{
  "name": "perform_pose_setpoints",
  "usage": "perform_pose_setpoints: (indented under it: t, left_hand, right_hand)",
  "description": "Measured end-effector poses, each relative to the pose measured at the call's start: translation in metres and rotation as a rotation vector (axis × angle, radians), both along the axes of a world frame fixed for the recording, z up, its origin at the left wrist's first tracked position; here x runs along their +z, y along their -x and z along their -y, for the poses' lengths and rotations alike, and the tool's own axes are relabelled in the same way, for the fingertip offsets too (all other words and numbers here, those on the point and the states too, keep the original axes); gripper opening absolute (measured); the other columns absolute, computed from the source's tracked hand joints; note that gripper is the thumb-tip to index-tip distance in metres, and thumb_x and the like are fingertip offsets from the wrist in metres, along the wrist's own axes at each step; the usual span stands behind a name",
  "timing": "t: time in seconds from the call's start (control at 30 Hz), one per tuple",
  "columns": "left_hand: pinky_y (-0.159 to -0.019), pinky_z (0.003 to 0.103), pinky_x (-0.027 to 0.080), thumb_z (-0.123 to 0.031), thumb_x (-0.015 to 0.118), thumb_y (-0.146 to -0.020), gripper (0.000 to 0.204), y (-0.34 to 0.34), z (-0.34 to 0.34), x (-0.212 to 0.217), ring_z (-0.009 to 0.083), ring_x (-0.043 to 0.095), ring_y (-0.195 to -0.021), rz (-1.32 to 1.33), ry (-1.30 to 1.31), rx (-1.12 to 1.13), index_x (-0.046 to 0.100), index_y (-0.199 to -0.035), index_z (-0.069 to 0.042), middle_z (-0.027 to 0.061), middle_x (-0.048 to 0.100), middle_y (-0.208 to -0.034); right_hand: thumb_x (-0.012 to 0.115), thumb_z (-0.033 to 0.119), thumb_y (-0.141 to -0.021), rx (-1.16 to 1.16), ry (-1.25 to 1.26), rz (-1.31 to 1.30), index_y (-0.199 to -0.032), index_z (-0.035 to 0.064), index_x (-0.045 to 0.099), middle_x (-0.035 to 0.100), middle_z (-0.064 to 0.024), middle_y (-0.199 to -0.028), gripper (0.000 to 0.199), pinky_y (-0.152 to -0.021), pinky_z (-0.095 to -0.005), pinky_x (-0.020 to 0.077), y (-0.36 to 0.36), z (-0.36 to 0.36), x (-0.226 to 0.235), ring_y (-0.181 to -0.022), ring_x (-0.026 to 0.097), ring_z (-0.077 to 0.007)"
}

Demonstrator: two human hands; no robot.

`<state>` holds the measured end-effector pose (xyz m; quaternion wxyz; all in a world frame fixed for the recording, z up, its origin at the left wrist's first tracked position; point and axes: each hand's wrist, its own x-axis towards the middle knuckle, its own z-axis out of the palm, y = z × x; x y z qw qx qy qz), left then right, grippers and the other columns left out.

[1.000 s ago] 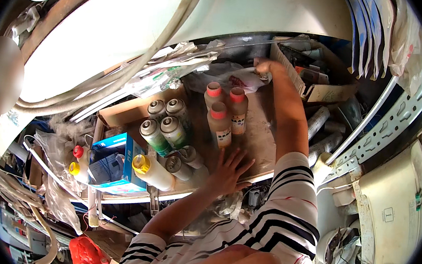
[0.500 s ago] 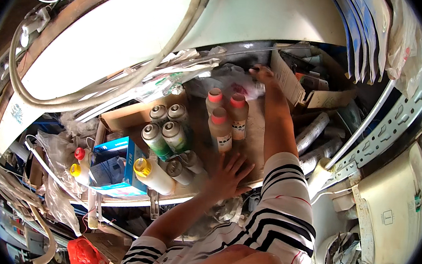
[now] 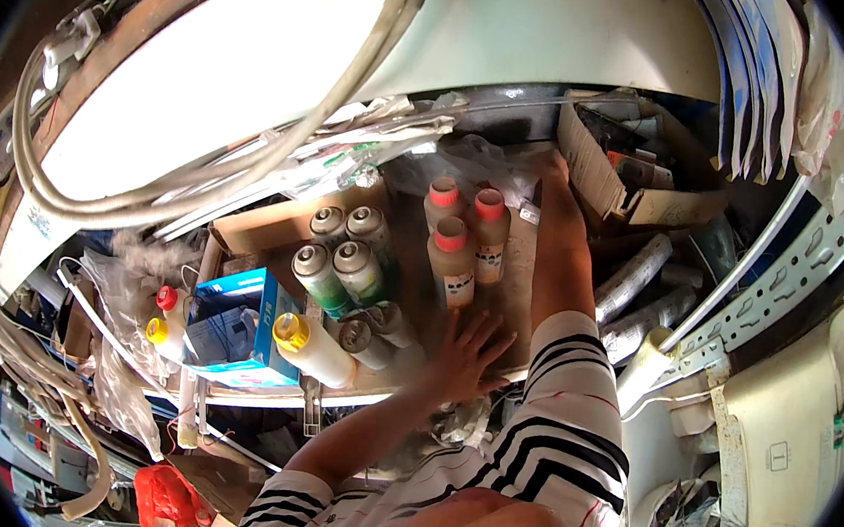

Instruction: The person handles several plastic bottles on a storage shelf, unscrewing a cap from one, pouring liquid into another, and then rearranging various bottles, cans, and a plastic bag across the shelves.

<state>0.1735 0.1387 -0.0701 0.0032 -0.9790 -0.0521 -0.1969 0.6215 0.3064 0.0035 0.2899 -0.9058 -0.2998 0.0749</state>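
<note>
My left hand (image 3: 472,356) lies with fingers spread on the brown shelf top (image 3: 517,307), near its front edge and holding nothing. Just beyond its fingertips are three brown bottles with red caps (image 3: 454,268). My right arm stretches to the back, where my right hand (image 3: 553,165) is beside a cardboard box (image 3: 678,208) and a crumpled clear plastic bag (image 3: 471,167). The fingers of that hand are not distinguishable, so any grip is hidden. A small white piece (image 3: 529,211) shows beside the right forearm.
Left of the bottles stand several spray cans (image 3: 354,270), grey cans (image 3: 365,344), a yellow-capped white bottle (image 3: 314,350) and a blue box (image 3: 266,325). Foil-wrapped tubes (image 3: 634,277) lie right. A thick hose (image 3: 358,77) hangs across the back; a perforated metal upright (image 3: 793,266) stands right.
My right hand has shifted right, closer to the cardboard box, and its fingers no longer show. The plastic bag's red patch is gone from sight. My left hand stays spread on the shelf.
</note>
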Motion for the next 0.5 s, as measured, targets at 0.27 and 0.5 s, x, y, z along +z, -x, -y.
perform_pose_setpoints:
  t: [0.27,0.5]
  left_hand:
    - [-0.117,0.07,0.016,-0.067,0.059,-0.087,0.08,-0.002,-0.001,-0.003,0.0367,0.03,-0.147,0.038,-0.006,-0.018,0.045,-0.151,-0.02,0.0161,0.039,-0.155]
    - [-0.117,0.072,0.015,-0.061,0.066,-0.084,0.084,0.0,-0.001,0.0,0.0375,0.032,-0.145,0.055,-0.026,-0.029,0.042,-0.153,-0.019,0.0171,0.038,-0.155]
  right_hand:
    - [0.08,0.019,-0.082,0.225,0.346,-0.549,-0.124,0.0093,0.066,0.07,-0.0056,-0.121,0.045,-0.081,-0.0394,0.0562,0.005,0.044,0.065,-0.094,0.069,-0.0199]
    - [0.077,0.027,-0.087,0.4,0.597,0.465,-0.12,0.0072,0.072,0.073,-0.01,-0.119,0.039,-0.086,-0.0402,0.0565,0.058,0.052,0.076,-0.104,0.071,-0.0218]
